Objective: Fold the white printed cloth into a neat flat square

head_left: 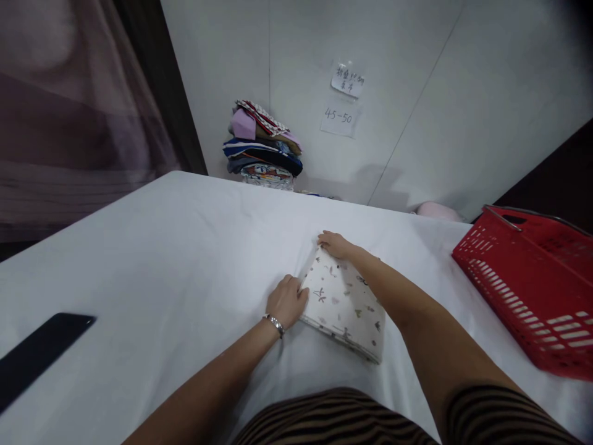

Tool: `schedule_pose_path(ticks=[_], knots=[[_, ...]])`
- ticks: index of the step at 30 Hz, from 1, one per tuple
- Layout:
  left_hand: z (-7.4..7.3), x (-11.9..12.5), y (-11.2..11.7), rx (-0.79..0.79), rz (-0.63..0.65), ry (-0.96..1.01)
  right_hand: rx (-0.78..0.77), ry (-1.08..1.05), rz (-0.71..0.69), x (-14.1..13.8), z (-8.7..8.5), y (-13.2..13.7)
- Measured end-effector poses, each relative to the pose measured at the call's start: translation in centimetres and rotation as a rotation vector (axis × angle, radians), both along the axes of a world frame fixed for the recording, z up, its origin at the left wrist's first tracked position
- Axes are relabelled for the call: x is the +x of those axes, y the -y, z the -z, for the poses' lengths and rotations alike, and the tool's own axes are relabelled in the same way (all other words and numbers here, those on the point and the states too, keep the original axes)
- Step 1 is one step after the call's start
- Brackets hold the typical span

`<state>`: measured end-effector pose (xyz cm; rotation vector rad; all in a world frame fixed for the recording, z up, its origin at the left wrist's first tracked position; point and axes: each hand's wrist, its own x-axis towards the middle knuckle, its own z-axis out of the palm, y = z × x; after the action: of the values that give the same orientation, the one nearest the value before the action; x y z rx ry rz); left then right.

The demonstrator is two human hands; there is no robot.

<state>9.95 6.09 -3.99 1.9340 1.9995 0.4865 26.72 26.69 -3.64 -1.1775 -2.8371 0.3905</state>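
Note:
A folded white cloth (343, 300) printed with small plant-like motifs lies on the white-covered table (185, 247) close to my body. At its left edge is my left hand (287, 301), a bracelet round the wrist, the thumb over the cloth and the fingers along its side. My right hand (337, 245) reaches across to the far corner, with its fingers curled over the edge there. The right forearm hides part of the cloth's right side. Several folded layers show along the near edge.
A red plastic basket (523, 290) stands at the right. A dark flat object (41, 352) lies at the left. Beyond the far edge rises a stack of folded fabrics (264, 148) against the wall. Two paper signs (340, 117) hang there, and a pinkish item (438, 211) shows behind the table.

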Motion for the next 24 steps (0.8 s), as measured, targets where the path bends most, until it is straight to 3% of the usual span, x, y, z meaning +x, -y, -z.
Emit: schedule_pose_path(ticks=[7, 12, 16, 20, 24], knots=[[0.1, 0.0, 0.0, 0.005, 0.024, -0.042, 0.097, -0.017, 0.207, 0.5, 1.5, 1.5], [0.1, 0.2, -0.2, -0.007, 0.027, -0.096, 0.042, 0.023, 0.221, 0.1, 1.3, 1.7], [0.0, 0.1, -0.2, 0.013, 0.028, -0.098, 0.078, -0.046, 0.282, -0.7, 0.7, 3.6], [0.0, 0.1, -0.3, 0.013, 0.030, -0.105, 0.103, -0.082, 0.287, -1.6, 1.4, 6.0], [-0.1, 0.2, -0.5, 0.016, 0.031, -0.128, 0.081, -0.052, 0.278, -2.2, 1.5, 6.1]])
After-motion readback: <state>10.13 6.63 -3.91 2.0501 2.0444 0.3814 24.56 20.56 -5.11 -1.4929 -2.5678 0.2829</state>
